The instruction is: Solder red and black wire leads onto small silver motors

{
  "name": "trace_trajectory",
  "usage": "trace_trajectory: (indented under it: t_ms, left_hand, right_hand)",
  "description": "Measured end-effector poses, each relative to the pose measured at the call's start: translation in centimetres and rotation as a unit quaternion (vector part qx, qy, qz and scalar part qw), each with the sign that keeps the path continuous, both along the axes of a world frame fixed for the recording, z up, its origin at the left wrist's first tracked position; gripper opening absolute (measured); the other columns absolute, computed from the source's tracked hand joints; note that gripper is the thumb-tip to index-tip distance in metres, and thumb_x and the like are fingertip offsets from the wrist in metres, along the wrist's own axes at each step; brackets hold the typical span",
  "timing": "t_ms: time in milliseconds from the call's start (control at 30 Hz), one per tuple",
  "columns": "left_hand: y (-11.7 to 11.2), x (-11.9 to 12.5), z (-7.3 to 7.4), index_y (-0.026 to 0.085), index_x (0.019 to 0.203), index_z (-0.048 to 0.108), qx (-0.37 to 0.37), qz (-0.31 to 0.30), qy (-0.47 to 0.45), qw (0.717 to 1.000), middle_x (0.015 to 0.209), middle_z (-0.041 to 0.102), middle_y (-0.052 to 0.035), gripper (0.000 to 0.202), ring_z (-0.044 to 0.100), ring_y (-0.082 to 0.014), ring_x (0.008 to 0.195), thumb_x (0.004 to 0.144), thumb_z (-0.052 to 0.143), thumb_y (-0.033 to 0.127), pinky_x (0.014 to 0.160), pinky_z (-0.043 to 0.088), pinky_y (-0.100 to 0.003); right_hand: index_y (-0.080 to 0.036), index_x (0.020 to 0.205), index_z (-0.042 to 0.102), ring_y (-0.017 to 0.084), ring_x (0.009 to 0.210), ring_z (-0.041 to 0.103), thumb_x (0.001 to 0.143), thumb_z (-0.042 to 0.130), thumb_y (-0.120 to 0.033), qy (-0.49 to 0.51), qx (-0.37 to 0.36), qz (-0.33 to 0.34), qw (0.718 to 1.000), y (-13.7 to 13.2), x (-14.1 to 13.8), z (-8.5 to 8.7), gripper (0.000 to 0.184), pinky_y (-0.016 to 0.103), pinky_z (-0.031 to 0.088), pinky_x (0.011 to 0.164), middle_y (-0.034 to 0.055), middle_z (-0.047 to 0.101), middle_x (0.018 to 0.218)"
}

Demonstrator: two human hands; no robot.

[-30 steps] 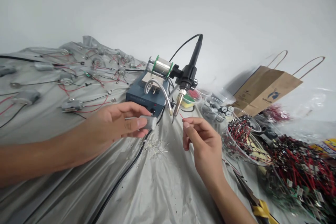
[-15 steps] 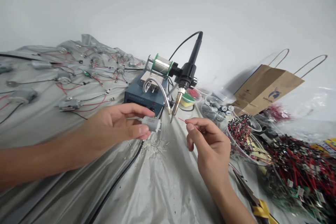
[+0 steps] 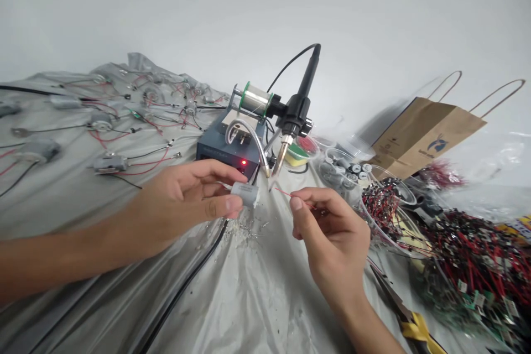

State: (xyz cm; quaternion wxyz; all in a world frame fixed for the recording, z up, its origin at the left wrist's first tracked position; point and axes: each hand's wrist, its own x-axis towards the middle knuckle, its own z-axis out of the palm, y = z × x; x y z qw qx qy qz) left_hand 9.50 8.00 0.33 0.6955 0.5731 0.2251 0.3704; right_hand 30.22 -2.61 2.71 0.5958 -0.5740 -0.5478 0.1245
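Between the thumb and fingers of my left hand (image 3: 199, 191) is a small grey electric motor (image 3: 244, 193), its end turned toward the soldering iron tip. My right hand (image 3: 332, 227) pinches a thin red wire (image 3: 283, 192), whose free end points left at the tip. The soldering iron (image 3: 305, 88) is clamped upright at a slant, tip down, between my two hands. Faint smoke seems to hang round its tip. A bent metal feed tube (image 3: 253, 138) ends beside the tip. Behind my left hand stands the blue soldering station (image 3: 218, 149) with a red light lit and a solder spool (image 3: 255, 100) on top.
Several wired motors (image 3: 110, 163) lie on the grey sheet (image 3: 265, 310) at left. Right of my hands are tubs of motors (image 3: 342, 171), a heap of red and black wired parts (image 3: 477, 265), scissors (image 3: 398, 304) and a paper bag (image 3: 423, 133). A black cable (image 3: 186, 282) crosses the sheet.
The station's red light has come on, and smoke now shows near the iron tip. The motor has shifted slightly right, and the red wire's end slightly left, closer to the tip.
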Motion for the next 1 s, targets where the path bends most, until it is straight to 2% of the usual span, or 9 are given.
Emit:
trace_trajectory:
  t_ms: [133,533,833,1000]
  left_hand:
    - [-0.04,0.14,-0.31,0.026,0.109,0.08,0.007,-0.001,-0.026,1.0,0.081,0.081,0.0035,0.024,0.076,-0.0098,0.077,0.088,0.091,0.03,0.07,0.059,-0.014]
    - [-0.14,0.08,-0.23,0.03,0.11,0.082,0.028,0.007,-0.015,0.999,0.083,0.083,0.0033,0.025,0.078,-0.0118,0.078,0.087,0.092,0.034,0.071,0.062,-0.018]
    - [-0.01,0.24,-0.2,0.033,0.11,0.082,0.051,0.027,0.002,0.998,0.085,0.082,0.0055,0.025,0.077,-0.009,0.081,0.087,0.092,0.035,0.07,0.058,-0.012]
    - [0.11,0.29,-0.35,0.033,0.11,0.082,0.057,0.028,0.007,0.998,0.085,0.081,0.0053,0.026,0.076,-0.0092,0.08,0.087,0.093,0.037,0.071,0.058,-0.013]
  right_hand:
    - [-0.022,0.09,0.078,0.007,0.05,0.054,0.093,0.077,-0.022,-0.022,0.011,-0.004,1.0,-0.25,-0.15,0.16,0.004,0.019,0.04,0.046,-0.0051,0.064,0.064]
    - [-0.023,0.092,0.08,0.006,0.051,0.052,0.093,0.077,-0.019,-0.031,0.03,-0.008,0.999,-0.48,-0.27,0.25,0.006,0.018,0.039,0.046,-0.0057,0.064,0.065]
    - [-0.025,0.095,0.079,0.006,0.055,0.055,0.094,0.076,-0.015,-0.065,0.046,-0.006,0.997,-0.59,-0.32,0.37,0.01,0.017,0.042,0.049,-0.0061,0.067,0.069]
    - [-0.025,0.095,0.079,0.006,0.055,0.055,0.093,0.075,-0.014,-0.069,0.044,-0.004,0.997,-0.65,-0.39,0.47,0.012,0.018,0.043,0.05,-0.0066,0.067,0.068]
